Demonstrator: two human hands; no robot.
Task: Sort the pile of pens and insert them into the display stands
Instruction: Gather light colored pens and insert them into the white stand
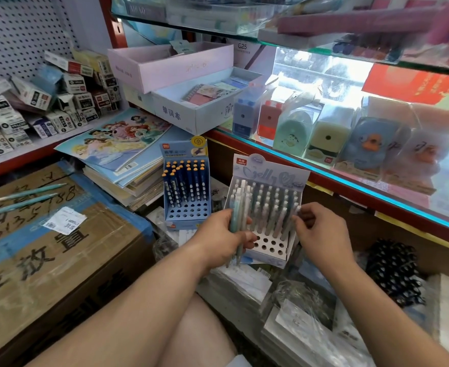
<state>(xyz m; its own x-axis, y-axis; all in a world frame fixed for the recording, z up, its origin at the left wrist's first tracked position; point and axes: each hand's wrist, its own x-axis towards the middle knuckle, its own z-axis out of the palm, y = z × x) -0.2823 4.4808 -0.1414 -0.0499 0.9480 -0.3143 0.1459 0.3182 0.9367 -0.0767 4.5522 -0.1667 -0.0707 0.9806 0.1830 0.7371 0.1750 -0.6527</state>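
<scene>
nearby, dark-blue stand (187, 207) beside pale stand (271, 247) — left fingers (245, 237) round pen bundle (238, 207), right fingers (302, 221) round one pen (287, 229)

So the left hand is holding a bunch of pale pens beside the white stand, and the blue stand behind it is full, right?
Not quite. The blue stand is not full: its front rows of holes are empty, as the head view shows. The rest holds: the left hand grips a bunch of pale pens beside the white stand.
</scene>
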